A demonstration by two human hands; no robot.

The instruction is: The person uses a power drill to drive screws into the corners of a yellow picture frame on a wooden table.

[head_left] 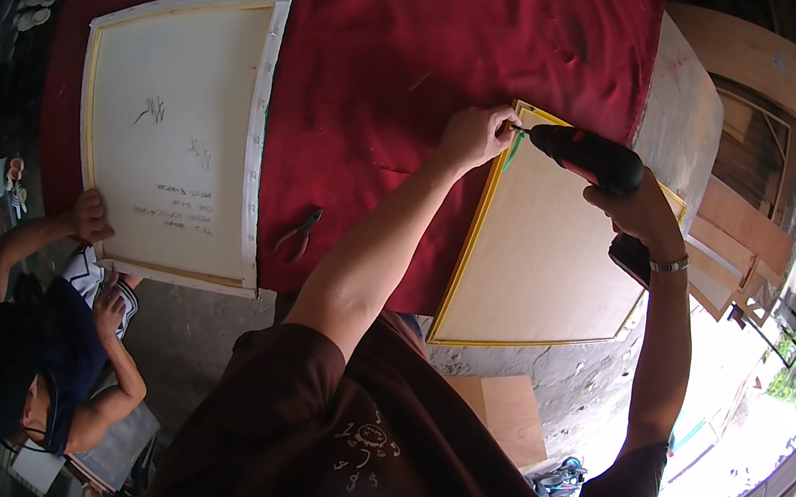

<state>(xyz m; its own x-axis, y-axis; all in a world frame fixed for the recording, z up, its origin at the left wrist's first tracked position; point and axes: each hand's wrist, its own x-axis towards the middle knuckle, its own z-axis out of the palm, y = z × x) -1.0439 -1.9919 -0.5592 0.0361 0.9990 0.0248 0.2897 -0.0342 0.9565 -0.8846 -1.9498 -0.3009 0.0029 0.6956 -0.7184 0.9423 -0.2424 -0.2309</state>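
Note:
My right hand (639,214) is wrapped round the grip of a black and red cordless drill (593,160). The drill points left, its bit at the far left corner of a yellow-edged framed panel (558,243) that lies with its pale back up. Right at the bit tip, my left hand (481,138) has thumb and fingers pinched together at the frame's edge; what they hold is too small to make out. A short green strip (514,152) hangs by that corner, just below the bit.
A red cloth (377,97) covers the table. Pliers (297,233) lie between the panel and a white stretched canvas (174,132), face down with handwriting on its back. At lower left another person's hand (92,217) touches that canvas. Wooden boards (738,231) stand at right.

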